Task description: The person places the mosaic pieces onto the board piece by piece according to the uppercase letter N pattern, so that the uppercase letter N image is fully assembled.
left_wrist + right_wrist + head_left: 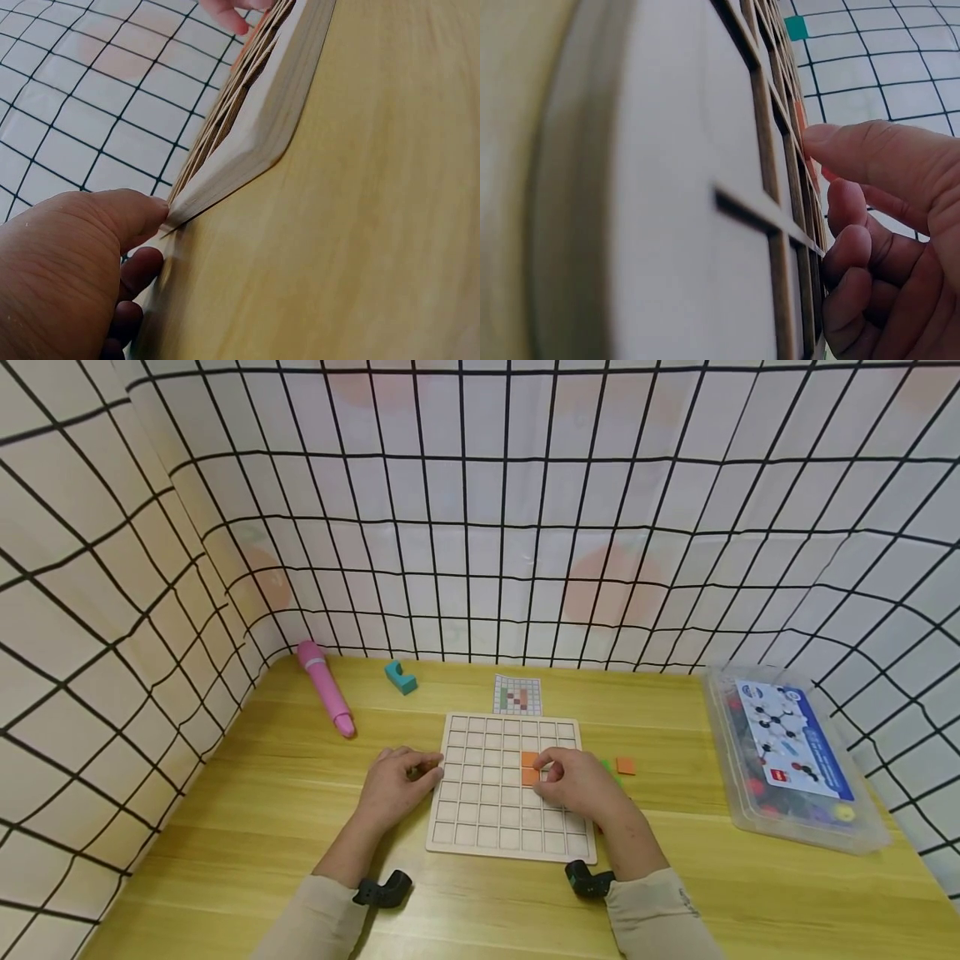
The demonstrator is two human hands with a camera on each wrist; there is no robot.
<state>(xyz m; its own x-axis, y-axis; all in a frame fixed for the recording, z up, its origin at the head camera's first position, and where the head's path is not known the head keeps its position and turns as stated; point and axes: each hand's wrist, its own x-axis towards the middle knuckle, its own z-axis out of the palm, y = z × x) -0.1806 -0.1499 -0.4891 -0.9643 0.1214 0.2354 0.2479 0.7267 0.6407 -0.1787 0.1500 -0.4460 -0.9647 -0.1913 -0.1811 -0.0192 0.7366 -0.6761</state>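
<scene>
A pale wooden grid board (480, 814) lies flat on the table. Two orange square tiles (530, 777) sit one above the other in its cells, right of the middle. My right hand (581, 783) pinches the lower tile at its right side with thumb and index finger; its other fingers curl under the palm. In the right wrist view the thumb (870, 150) meets an orange tile (801, 120) low over the grid. My left hand (397, 785) touches the board's left edge, thumb tip (146, 210) against its rim, the other fingers loosely bent beside it.
Green tiles (606, 766) and an orange tile (626, 766) lie right of the board, partly behind my right hand. A printed grid card (517, 695) lies beyond it. Further out are a pink pen-like object (326, 687), a teal block (401, 677) and a clear plastic box (795, 752).
</scene>
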